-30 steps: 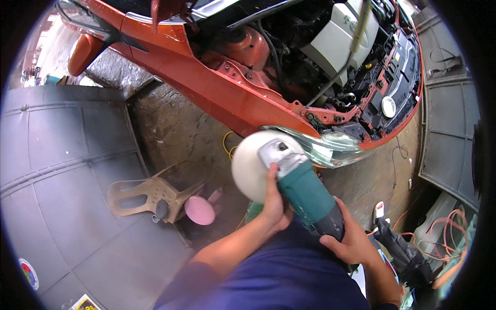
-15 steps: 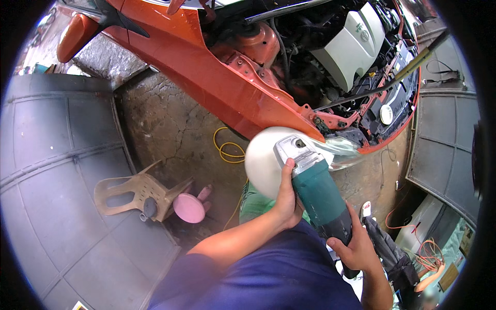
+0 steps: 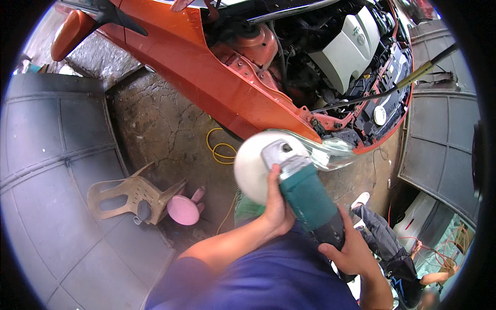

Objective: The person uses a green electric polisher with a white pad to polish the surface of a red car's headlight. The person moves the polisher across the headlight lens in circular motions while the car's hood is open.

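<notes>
Both my hands hold a teal and black power polisher [image 3: 308, 197] with a metal head and a round white pad [image 3: 247, 168]. My left hand [image 3: 277, 209] grips it beside the metal head, thumb up along its near side. Wrapped round the black rear handle is my right hand [image 3: 349, 248]. The pad lies close to the front corner of an orange car's fender [image 3: 232, 95], near the headlight [image 3: 335, 154]; whether it touches, I cannot tell. The hood is up, and the engine with its light grey cover [image 3: 347, 50] shows.
A tan plastic chair [image 3: 132, 194] and a pink stool [image 3: 183, 210] stand left, before a grey metal gate [image 3: 46, 206]. A yellow hose or cord [image 3: 219, 150] coils on the floor. At lower right, another person [image 3: 392, 248] handles orange cable. A prop rod [image 3: 403, 82] crosses the engine bay.
The polisher and both hands have shifted slightly left in view. The other person at lower right has moved, with a leg and an arm in new positions.
</notes>
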